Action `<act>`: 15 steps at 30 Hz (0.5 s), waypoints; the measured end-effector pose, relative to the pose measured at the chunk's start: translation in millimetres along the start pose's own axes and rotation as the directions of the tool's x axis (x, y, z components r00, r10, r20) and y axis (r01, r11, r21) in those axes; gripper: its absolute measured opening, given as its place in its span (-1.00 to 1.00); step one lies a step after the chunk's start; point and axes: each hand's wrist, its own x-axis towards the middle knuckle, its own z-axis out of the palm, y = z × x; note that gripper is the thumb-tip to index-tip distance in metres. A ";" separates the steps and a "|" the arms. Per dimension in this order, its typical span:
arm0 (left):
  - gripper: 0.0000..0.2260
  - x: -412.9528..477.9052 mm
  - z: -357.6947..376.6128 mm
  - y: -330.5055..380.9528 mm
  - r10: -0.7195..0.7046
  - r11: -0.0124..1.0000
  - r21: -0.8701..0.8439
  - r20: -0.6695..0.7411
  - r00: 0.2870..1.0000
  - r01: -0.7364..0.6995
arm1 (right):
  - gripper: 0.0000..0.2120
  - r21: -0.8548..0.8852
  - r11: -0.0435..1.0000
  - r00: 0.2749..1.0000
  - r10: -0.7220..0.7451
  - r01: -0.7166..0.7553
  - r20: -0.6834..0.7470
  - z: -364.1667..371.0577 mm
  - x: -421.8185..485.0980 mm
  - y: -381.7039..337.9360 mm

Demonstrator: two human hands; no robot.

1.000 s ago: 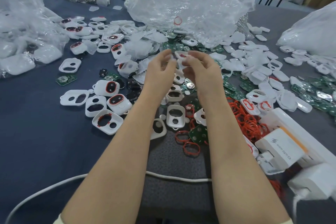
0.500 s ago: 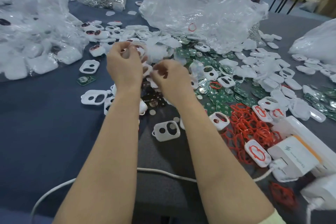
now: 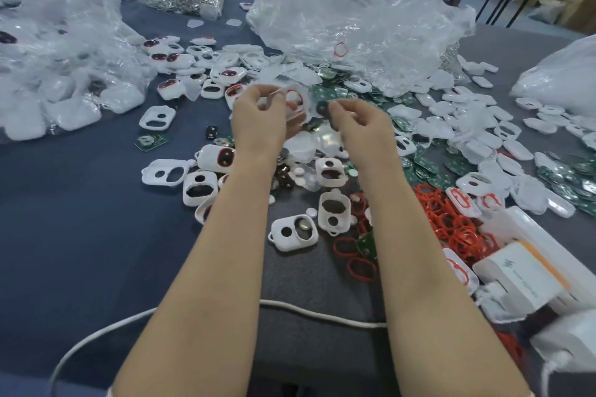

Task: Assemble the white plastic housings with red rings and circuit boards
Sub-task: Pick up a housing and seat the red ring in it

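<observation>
The left grip (image 3: 258, 118) shows only the back of the hand. Its curled fingers pinch the edge of a white housing (image 3: 303, 98), held up over the middle of the counter (image 3: 80, 219), and their tips are mostly hidden. Blur smears the housing, so little shows beyond a pale frame and a trace of red at its opening. The right grip (image 3: 364, 126) is closed in a pinch on a small dark piece (image 3: 322, 108) just beside the housing. Whether the two touch, or whether the piece is a board, cannot be told. Both forearms cover part of the loose parts beneath them. At the right a white box (image 3: 516, 271) with an orange strip is cut by the frame edge, and a white block below it is too blurred to read. Loose housings (image 3: 292, 232) are glossy moulded plastic, rounded rectangles with one large and one small opening. Rings (image 3: 451, 226) are thin red loops in a tangled heap on the right. Boards (image 3: 429, 171) are flat and green, some with silvery discs. Bags (image 3: 354, 19) of crinkled clear film stand at the back and left. The counter wears dark blue cloth, and a white round cable (image 3: 322, 316) curves across it under the forearms.
</observation>
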 end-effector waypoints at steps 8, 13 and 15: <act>-0.92 -18.5 34.9 -21.2 0.048 0.992 0.101 0.237 0.970 -0.074 | -0.93 0.368 0.926 0.985 0.130 -0.080 -0.114 -22.4 0.9 17.2; -0.86 -19.2 37.3 -34.1 0.040 0.993 0.097 0.204 0.978 -0.061 | -0.85 0.315 0.948 0.984 0.022 0.036 -0.179 -16.8 -3.0 15.8; -0.86 -18.8 38.1 -35.2 0.071 0.990 0.109 0.185 0.980 -0.093 | -0.89 0.312 0.949 0.980 0.014 0.049 -0.197 -12.9 -3.0 15.3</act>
